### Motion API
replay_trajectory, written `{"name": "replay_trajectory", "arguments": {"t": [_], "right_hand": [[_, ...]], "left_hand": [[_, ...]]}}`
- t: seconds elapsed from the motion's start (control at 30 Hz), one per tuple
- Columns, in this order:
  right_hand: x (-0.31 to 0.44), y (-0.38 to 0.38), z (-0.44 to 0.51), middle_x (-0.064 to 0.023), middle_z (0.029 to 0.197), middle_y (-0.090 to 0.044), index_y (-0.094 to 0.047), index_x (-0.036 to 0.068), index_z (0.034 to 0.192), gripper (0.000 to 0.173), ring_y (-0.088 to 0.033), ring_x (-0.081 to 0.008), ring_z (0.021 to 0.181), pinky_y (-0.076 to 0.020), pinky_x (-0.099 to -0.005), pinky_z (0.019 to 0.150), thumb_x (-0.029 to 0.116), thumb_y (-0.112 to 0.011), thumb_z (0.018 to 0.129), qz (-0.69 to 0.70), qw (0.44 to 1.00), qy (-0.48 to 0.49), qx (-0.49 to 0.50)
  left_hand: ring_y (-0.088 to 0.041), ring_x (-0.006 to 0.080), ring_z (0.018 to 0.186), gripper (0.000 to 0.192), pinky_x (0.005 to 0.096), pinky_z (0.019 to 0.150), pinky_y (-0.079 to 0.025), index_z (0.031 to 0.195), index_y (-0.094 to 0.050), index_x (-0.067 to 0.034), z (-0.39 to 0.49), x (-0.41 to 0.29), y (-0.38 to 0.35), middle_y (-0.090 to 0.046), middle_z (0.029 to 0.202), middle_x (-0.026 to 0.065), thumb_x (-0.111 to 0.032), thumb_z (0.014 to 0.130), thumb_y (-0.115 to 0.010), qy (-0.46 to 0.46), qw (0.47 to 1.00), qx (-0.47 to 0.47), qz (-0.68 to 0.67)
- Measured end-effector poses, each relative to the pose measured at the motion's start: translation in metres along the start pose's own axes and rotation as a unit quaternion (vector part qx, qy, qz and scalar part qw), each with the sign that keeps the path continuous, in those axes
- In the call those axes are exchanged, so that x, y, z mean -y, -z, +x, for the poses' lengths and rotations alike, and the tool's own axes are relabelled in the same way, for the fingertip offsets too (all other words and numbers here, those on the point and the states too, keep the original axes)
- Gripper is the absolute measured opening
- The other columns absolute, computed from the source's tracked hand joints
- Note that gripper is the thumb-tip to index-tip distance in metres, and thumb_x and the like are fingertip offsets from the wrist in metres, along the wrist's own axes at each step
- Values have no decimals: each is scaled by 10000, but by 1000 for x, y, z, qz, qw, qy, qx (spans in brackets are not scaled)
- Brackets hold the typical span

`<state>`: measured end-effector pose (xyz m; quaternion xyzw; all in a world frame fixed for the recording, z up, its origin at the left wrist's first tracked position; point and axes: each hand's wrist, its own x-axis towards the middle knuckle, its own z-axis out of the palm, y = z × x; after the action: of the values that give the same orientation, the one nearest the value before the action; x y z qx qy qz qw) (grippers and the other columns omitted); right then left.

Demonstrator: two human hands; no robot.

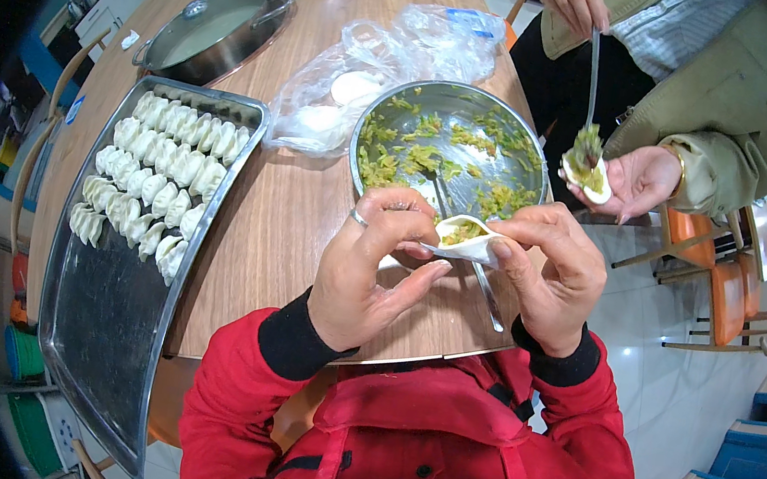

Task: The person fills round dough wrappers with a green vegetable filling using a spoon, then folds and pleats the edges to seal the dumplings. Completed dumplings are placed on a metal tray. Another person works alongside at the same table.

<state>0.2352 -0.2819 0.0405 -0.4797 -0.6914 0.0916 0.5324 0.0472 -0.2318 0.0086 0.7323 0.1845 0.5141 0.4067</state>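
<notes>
Both of my hands hold one dumpling wrapper with green and orange filling in its fold. My left hand pinches its left end; my right hand grips its right end between thumb and fingers. The wrapper gapes at the top, facing me. Just beyond stands a round steel bowl with chopped filling spread over its bottom and walls. A metal utensil's handle passes below the wrapper toward the table edge. Partly hidden behind my left hand is a pale piece of dough.
Left lies a metal tray with rows of dumplings. Behind it stands a lidded pan. A plastic bag with white dough touches the bowl. At right, another person's hand holds a wrapper under a utensil carrying filling.
</notes>
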Motion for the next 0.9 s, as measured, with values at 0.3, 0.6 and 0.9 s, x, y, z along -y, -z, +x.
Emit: {"name": "replay_trajectory", "arguments": {"t": [0.3, 0.6, 0.9], "right_hand": [[0, -4, -1, -93, 806, -634, -704, 13, 902, 141, -583, -178, 717, -467, -274, 621, 26, -715, 762, 0, 1000, 9, 17], [3, -9, -3, -102, 818, -639, -699, 11, 892, 132, -587, -174, 704, -465, -273, 631, 37, -721, 764, 68, 997, -3, 34], [3, -18, -5, -91, 811, -643, -698, 35, 899, 152, -591, -199, 713, -452, -295, 640, 49, -727, 750, 84, 993, 12, 81]], "left_hand": [[-613, 171, 821, 383, 256, 655, -530, 1073, -541, -34, 1, 3, 6, -494, 1076, 128, 34, 742, -720, -34, 995, 35, 85], [-533, 119, 857, 586, 230, 723, -463, 1274, -388, -12, 0, 1, 6, -500, 1018, 58, -212, 832, -716, 253, 922, 114, -271], [-629, 247, 811, 465, 306, 711, -480, 1141, -498, -14, -5, 1, 7, -614, 889, 140, -407, 908, -581, 154, 973, 141, -98]]}}
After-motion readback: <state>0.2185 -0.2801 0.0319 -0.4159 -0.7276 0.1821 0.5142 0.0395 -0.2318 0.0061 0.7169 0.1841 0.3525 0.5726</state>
